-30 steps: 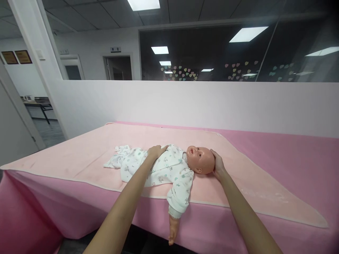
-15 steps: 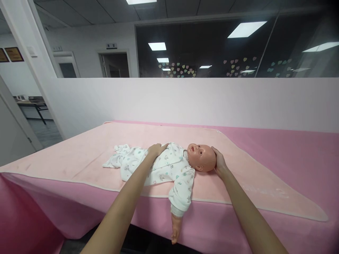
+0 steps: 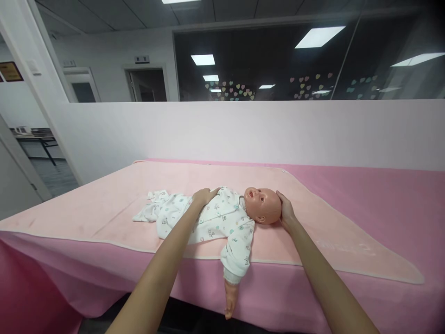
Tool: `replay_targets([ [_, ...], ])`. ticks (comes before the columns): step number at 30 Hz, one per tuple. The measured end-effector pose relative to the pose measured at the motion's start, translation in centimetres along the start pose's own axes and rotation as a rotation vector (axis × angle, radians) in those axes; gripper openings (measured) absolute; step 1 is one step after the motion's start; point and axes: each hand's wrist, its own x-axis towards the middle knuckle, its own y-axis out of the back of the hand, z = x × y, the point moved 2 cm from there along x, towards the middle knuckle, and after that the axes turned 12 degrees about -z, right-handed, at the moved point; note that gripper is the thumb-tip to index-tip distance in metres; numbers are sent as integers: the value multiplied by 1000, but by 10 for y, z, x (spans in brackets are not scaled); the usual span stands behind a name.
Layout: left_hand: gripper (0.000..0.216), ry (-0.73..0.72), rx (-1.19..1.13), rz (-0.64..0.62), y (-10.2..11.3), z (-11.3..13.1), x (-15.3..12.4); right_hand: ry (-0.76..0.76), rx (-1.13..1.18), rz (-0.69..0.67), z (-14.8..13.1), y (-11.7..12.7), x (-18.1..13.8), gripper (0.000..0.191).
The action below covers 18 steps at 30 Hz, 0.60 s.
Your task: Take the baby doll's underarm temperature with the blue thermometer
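A baby doll (image 3: 222,218) lies on its back, dressed in a white suit with small printed figures. Its head (image 3: 263,205) points right, and the near arm (image 3: 232,297) hangs over the front edge. Across the doll's belly rests my left hand (image 3: 205,196), palm down and thumb stretched out; its fingertips on the far side are hidden. My right hand (image 3: 286,211) cups the crown of the doll's head, with part of its fingers behind it. Under the doll is a peach towel (image 3: 114,218) with a pale border.
Pink cloth (image 3: 389,199) covers the table and hangs down in front. Behind stands a white half wall (image 3: 243,132) with dark glass (image 3: 250,51) above it. At the far left, a doorway shows a side table (image 3: 38,138) with things on it.
The view has shifted slightly, so the scene sits a little farther left. Both hands keep their places on the doll, which lies as before.
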Motion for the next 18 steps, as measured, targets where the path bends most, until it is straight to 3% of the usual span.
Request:
replay_targets([
  [14, 80, 3, -10, 20, 1, 1, -3, -21, 7, -44, 0, 0, 1, 41],
  [18, 79, 13, 0, 19, 0, 2, -4, -3, 7, 24, -2, -3, -1, 33],
])
